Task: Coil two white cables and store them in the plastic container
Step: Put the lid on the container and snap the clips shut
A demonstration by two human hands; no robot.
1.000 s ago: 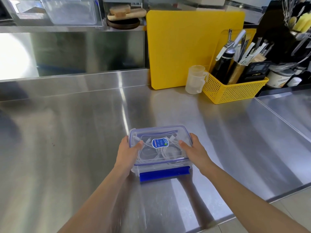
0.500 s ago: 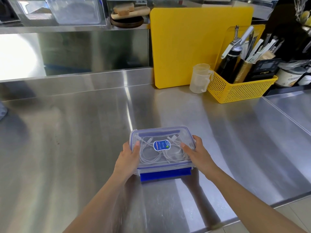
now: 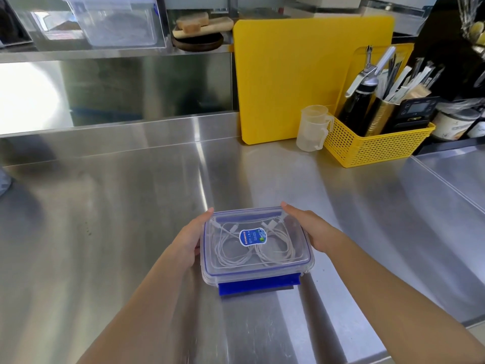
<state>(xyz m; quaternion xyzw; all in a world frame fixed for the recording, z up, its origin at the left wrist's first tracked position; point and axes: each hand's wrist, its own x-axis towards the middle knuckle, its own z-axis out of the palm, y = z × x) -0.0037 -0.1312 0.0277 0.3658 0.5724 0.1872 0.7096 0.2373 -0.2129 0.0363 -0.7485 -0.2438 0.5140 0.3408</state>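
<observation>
Fingers [image 3: 207, 214] of the left hand [image 3: 187, 241] lie straight and flat along the plastic container [image 3: 252, 277] at its 9 o'clock side, pressing it, not curled round; thumb not visible. Right hand [image 3: 313, 231] mirrors this at 3 o'clock, fingers [image 3: 291, 209] straight along the rim, tips reaching the far corner. The container sits on the worktop [image 3: 131, 206] between both hands, near the front edge, clear lid [image 3: 228, 219] on w/ a blue label [image 3: 252, 237] in the middle. Through the lid the two white cables [image 3: 231, 254] show as two coils side by side, plugs toward 12 o'clock. So coiling and stowing look done. The blue latch [image 3: 258, 283] at 6 o'clock sticks out flat, prob. not clipped; side latches are hidden under the hands, can't tell. What's left, as I judge it, is snapping the clips shut, approx. the last step. Nothing blocks the hands, and the steel round the box is bare. Well apart at about 1 o'clock stands a yellow cutting board [image 3: 301, 74] against the back wall, w/ a clear measuring jug [image 3: 312, 131] just beside a yellow basket [image 3: 375, 151] of utensils at about 2 o'clock. At 11 o'clock, a shelf [image 3: 78, 52] carries a clear tub [image 3: 118, 22].
</observation>
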